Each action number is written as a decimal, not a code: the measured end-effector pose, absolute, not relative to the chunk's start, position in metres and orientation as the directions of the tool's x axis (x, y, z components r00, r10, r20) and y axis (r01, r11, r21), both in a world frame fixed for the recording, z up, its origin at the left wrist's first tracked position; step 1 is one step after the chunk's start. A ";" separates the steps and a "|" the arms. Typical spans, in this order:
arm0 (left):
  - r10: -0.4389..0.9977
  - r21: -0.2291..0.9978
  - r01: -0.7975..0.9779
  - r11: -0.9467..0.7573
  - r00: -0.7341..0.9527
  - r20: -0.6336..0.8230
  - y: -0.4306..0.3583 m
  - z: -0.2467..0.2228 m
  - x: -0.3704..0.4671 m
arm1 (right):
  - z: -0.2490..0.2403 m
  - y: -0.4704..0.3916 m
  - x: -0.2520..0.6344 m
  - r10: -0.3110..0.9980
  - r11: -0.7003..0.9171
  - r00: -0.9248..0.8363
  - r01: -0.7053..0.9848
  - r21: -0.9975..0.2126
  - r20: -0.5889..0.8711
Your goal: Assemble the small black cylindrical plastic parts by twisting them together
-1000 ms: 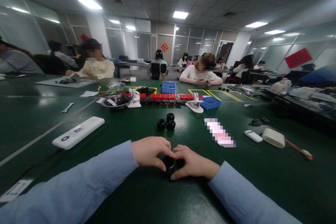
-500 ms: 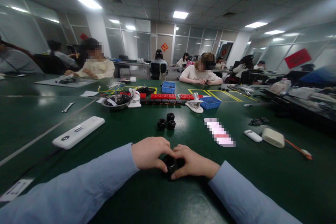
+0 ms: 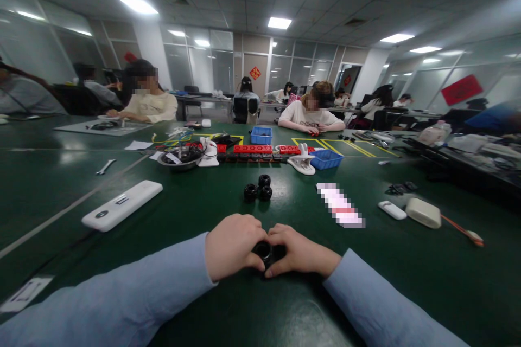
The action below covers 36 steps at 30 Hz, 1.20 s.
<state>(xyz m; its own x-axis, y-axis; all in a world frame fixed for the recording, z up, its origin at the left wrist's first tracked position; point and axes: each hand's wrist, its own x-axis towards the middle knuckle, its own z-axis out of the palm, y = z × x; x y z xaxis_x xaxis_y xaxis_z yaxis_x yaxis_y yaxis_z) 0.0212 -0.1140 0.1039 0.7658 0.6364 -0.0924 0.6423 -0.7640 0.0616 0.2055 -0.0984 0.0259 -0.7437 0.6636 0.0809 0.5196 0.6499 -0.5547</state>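
Observation:
Between my two hands is a small black tyre (image 3: 264, 250), its round opening facing up. My left hand (image 3: 234, 244) grips its left side, thumb in front and bent fingers behind. My right hand (image 3: 299, 252) closes on the right side, with the thumb low at the front and the fingers meeting the left ones at the back. A dark gap shows between the tyre and my right palm; I cannot tell whether another part sits there. Just beyond my hands, three similar black wheels (image 3: 251, 191) stand in a cluster on the green table (image 3: 195, 195).
A white power bank (image 3: 122, 206) lies left, near a wrench (image 3: 106, 167). Right are a phone (image 3: 340, 205), a white case (image 3: 392, 210) and a cream case (image 3: 423, 213). Behind stand a metal bowl (image 3: 179, 158), red blocks (image 3: 253, 149) and blue bins (image 3: 326, 159). People sit across the table.
My left hand has turned slightly over the tyre, its thumb shifting right along the front. My right hand stays in place. Across the table, a person's hands have moved.

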 end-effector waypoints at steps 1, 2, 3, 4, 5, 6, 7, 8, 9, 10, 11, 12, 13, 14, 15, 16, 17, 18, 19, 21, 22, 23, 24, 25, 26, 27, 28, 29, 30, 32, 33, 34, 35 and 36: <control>0.654 0.042 0.660 -0.750 0.750 -0.101 -0.116 0.104 0.023 | 0.026 -0.098 0.205 0.664 0.650 -0.743 0.520 -0.555 0.081; 0.672 0.020 0.678 -0.735 0.733 -0.105 -0.118 0.104 0.025 | 0.025 -0.098 0.205 0.664 0.649 -0.743 0.519 -0.556 0.081; 0.691 0.000 0.695 -0.719 0.716 -0.105 -0.119 0.103 0.027 | 0.025 -0.098 0.205 0.665 0.648 -0.742 0.520 -0.557 0.081; 0.707 -0.018 0.709 -0.704 0.700 -0.099 -0.120 0.101 0.028 | 0.025 -0.099 0.205 0.667 0.646 -0.741 0.521 -0.558 0.080; 0.722 -0.034 0.722 -0.691 0.686 -0.089 -0.121 0.099 0.030 | 0.025 -0.099 0.205 0.669 0.645 -0.739 0.522 -0.558 0.082; 0.735 -0.048 0.734 -0.677 0.673 -0.075 -0.122 0.096 0.031 | 0.025 -0.098 0.204 0.673 0.644 -0.735 0.525 -0.557 0.085; 0.748 -0.059 0.745 -0.664 0.661 -0.061 -0.122 0.093 0.032 | 0.025 -0.098 0.204 0.678 0.643 -0.730 0.528 -0.555 0.090; 0.757 -0.069 0.754 -0.653 0.652 -0.043 -0.123 0.089 0.033 | 0.025 -0.098 0.204 0.683 0.641 -0.725 0.532 -0.553 0.095; 0.768 -0.081 0.764 -0.640 0.640 -0.021 -0.123 0.086 0.034 | 0.025 -0.098 0.203 0.687 0.640 -0.720 0.535 -0.552 0.099; 0.776 -0.088 0.773 -0.628 0.631 0.003 -0.123 0.084 0.034 | 0.024 -0.098 0.203 0.690 0.639 -0.717 0.537 -0.551 0.102; 0.780 -0.093 0.779 -0.620 0.625 0.032 -0.123 0.082 0.035 | 0.024 -0.098 0.203 0.692 0.639 -0.715 0.538 -0.550 0.103; 0.782 -0.094 0.783 -0.615 0.621 0.054 -0.123 0.080 0.035 | 0.024 -0.097 0.203 0.691 0.639 -0.715 0.538 -0.550 0.103; 0.783 -0.092 0.785 -0.613 0.619 0.070 -0.123 0.079 0.036 | 0.023 -0.097 0.202 0.690 0.640 -0.716 0.537 -0.550 0.103; 0.783 -0.088 0.787 -0.611 0.617 0.079 -0.123 0.079 0.036 | 0.023 -0.097 0.202 0.689 0.640 -0.717 0.537 -0.549 0.102; 0.785 -0.083 0.789 -0.609 0.615 0.076 -0.123 0.078 0.036 | 0.024 -0.097 0.202 0.689 0.641 -0.717 0.539 -0.547 0.101; 0.788 -0.080 0.791 -0.607 0.612 0.066 -0.122 0.077 0.036 | 0.024 -0.097 0.202 0.690 0.641 -0.717 0.542 -0.544 0.099; 0.791 -0.078 0.792 -0.605 0.610 0.053 -0.122 0.077 0.035 | 0.024 -0.097 0.202 0.691 0.641 -0.716 0.546 -0.539 0.096; 0.792 -0.077 0.792 -0.606 0.610 0.040 -0.121 0.076 0.035 | 0.024 -0.097 0.202 0.692 0.641 -0.716 0.551 -0.534 0.092; 0.790 -0.075 0.789 -0.609 0.612 0.027 -0.121 0.076 0.035 | 0.024 -0.097 0.202 0.693 0.641 -0.715 0.556 -0.529 0.090; 0.786 -0.072 0.784 -0.617 0.619 0.002 -0.119 0.075 0.033 | 0.024 -0.097 0.202 0.693 0.645 -0.715 0.560 -0.521 0.089; 0.784 -0.072 0.782 -0.619 0.620 -0.009 -0.118 0.076 0.032 | 0.023 -0.097 0.202 0.694 0.646 -0.715 0.561 -0.519 0.091; 0.785 -0.075 0.781 -0.619 0.620 -0.021 -0.117 0.077 0.031 | 0.023 -0.097 0.202 0.694 0.646 -0.714 0.561 -0.517 0.093; 0.786 -0.078 0.782 -0.618 0.618 -0.032 -0.115 0.078 0.029 | 0.023 -0.096 0.202 0.694 0.647 -0.714 0.561 -0.517 0.094; 0.788 -0.077 0.784 -0.616 0.615 -0.037 -0.114 0.080 0.028 | 0.023 -0.097 0.202 0.693 0.647 -0.715 0.560 -0.518 0.093; 0.786 -0.070 0.783 -0.618 0.617 -0.033 -0.113 0.082 0.026 | 0.023 -0.097 0.203 0.691 0.647 -0.717 0.558 -0.520 0.092; 0.778 -0.053 0.776 -0.628 0.628 -0.022 -0.111 0.085 0.023 | 0.024 -0.097 0.203 0.688 0.649 -0.720 0.554 -0.521 0.091; 0.761 -0.028 0.761 -0.649 0.649 -0.004 -0.109 0.088 0.021 | 0.025 -0.097 0.203 0.685 0.651 -0.723 0.551 -0.523 0.091; 0.733 0.003 0.733 -0.681 0.681 0.011 -0.107 0.092 0.018 | 0.026 -0.098 0.203 0.681 0.653 -0.726 0.548 -0.523 0.090; 0.691 0.039 0.690 -0.722 0.722 0.020 -0.105 0.095 0.016 | 0.027 -0.099 0.204 0.679 0.654 -0.729 0.546 -0.524 0.088; 0.594 0.118 0.589 -0.800 0.804 0.015 -0.099 0.100 0.011 | 0.029 -0.100 0.204 0.676 0.652 -0.732 0.544 -0.528 0.080; 0.545 0.154 0.536 -0.830 0.838 0.017 -0.097 0.101 0.009 | 0.030 -0.100 0.204 0.678 0.648 -0.731 0.546 -0.531 0.076; 0.494 0.185 0.482 -0.856 0.869 0.024 -0.093 0.102 0.007 | 0.030 -0.100 0.204 0.681 0.644 -0.729 0.547 -0.534 0.074; 0.447 0.207 0.431 -0.878 0.894 0.034 -0.090 0.102 0.006 | 0.030 -0.101 0.204 0.684 0.640 -0.726 0.549 -0.538 0.073; 0.403 0.221 0.385 -0.896 0.914 0.040 -0.088 0.102 0.005 | 0.030 -0.101 0.203 0.686 0.637 -0.724 0.549 -0.541 0.075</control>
<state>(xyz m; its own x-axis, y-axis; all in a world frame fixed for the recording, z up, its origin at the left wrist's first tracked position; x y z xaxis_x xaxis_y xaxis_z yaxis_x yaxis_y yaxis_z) 0.0050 -0.0876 0.1015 0.9143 0.4030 0.0403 0.3852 -0.8960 0.2207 0.2034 -0.1008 0.0305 -0.7235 0.6862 0.0748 0.5486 0.6373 -0.5412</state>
